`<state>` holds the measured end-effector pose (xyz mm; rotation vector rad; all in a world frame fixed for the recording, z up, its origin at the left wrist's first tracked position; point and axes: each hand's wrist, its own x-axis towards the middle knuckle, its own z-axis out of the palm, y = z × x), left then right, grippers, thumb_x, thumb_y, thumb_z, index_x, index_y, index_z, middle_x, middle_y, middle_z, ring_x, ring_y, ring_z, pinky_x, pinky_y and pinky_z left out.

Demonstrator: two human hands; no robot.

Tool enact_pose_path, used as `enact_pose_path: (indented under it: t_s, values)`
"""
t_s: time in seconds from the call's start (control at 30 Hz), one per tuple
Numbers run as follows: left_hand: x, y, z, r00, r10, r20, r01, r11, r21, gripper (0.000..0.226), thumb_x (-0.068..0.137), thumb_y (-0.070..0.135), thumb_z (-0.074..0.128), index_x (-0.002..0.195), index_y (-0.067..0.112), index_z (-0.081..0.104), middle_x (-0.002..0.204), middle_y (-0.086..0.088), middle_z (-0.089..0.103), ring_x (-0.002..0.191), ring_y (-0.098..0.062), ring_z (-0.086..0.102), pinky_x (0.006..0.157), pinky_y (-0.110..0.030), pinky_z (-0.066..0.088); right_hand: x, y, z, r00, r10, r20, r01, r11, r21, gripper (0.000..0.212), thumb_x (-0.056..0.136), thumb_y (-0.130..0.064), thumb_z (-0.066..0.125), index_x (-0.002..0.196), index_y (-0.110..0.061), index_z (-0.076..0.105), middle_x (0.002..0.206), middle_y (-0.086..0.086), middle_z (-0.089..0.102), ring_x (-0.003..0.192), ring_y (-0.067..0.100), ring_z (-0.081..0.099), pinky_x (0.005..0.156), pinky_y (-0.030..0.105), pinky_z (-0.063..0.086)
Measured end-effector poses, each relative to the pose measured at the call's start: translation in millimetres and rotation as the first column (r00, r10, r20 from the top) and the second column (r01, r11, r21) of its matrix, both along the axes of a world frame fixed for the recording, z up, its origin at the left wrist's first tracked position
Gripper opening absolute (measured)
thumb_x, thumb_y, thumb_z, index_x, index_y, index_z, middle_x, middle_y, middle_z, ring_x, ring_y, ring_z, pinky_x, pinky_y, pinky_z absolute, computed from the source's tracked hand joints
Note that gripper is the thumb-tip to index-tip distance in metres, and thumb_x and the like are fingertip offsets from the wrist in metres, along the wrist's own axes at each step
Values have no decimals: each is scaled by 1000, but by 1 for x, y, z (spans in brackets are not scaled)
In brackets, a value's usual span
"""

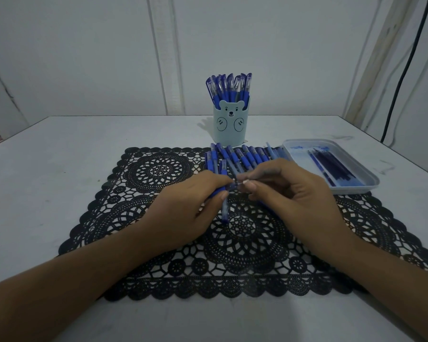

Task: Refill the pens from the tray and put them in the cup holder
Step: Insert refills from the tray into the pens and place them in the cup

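My left hand (183, 208) grips a blue pen (224, 208) over the black lace mat, its lower end pointing down towards me. My right hand (282, 191) pinches a small part at the pen's upper end, where the two hands meet. A row of several blue pens (240, 156) lies on the mat just behind my hands. The pale blue bear-faced cup holder (230, 124) stands beyond them, filled with several capped blue pens. A shallow light blue tray (307, 144) at the right holds several dark blue refills (331, 166).
The black lace mat (158, 255) covers the middle of a white table (47, 169). A wall stands close behind the table, and a black cable (403, 70) hangs down at the far right.
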<state>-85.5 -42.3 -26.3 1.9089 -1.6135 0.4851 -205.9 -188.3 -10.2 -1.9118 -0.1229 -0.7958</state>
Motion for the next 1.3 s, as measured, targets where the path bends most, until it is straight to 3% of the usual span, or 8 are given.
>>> enact_pose_path:
  t_s: [0.27,0.43,0.57,0.77,0.93,1.1,1.2,1.3]
  values:
    - [0,0,1,1000,-10,10,10,1000,-13,31,94,25,38,110,9,59,91,4,60,77,3,45,69,-10,38,-1,0,0,1000,-6,-28,8,999,47,9,78,-25,60,86,-21,60,84,-6,72,80,7,69,70,23,56]
    - [0,0,0,1000,-22,14,22,1000,-1,31,94,25,38,111,9,59,91,2,61,76,-1,49,66,-14,41,-1,0,-3,999,-13,-36,12,999,-37,7,78,-25,61,85,-25,60,84,-9,70,78,2,67,70,16,53]
    - [-1,0,0,999,-44,32,43,999,30,27,95,27,37,113,17,54,89,3,61,73,-8,55,60,-28,48,1,-1,-4,997,-62,-53,56,992,-114,8,77,-30,62,83,-25,63,77,-6,67,72,5,63,66,13,49]
    - [-4,1,3,994,-78,83,73,996,58,19,96,28,36,109,22,48,87,8,59,70,0,49,56,-21,45,1,-2,-4,991,-122,-47,108,966,-233,22,75,-45,60,67,-24,59,58,-8,55,52,2,49,49,8,36]
    - [-6,1,2,987,-93,133,83,993,80,23,96,31,31,109,22,48,83,8,57,64,-2,47,49,-25,44,5,-4,-8,993,-119,3,108,883,-457,41,90,-50,39,58,-25,45,48,-12,39,49,9,45,46,13,32]
    - [-3,1,1,995,-81,63,79,996,40,22,95,28,38,111,20,52,89,10,59,73,1,52,59,-22,47,3,-10,-6,990,-105,-89,36,822,-569,24,88,-42,37,72,-28,49,58,-14,45,58,8,47,50,19,36]
    - [-3,0,1,991,-94,95,90,995,51,23,95,28,37,111,20,51,88,10,59,71,0,50,57,-18,44,4,-10,-8,990,-117,-77,51,813,-580,30,90,-43,33,61,-35,35,50,-14,38,51,9,44,46,20,32]
    - [-2,0,1,993,-87,81,85,996,33,23,95,27,38,110,18,52,87,17,50,71,6,43,59,-14,42,1,-9,-5,986,-149,-74,86,838,-538,28,89,-48,31,70,-32,44,56,-9,49,57,12,50,51,25,38]
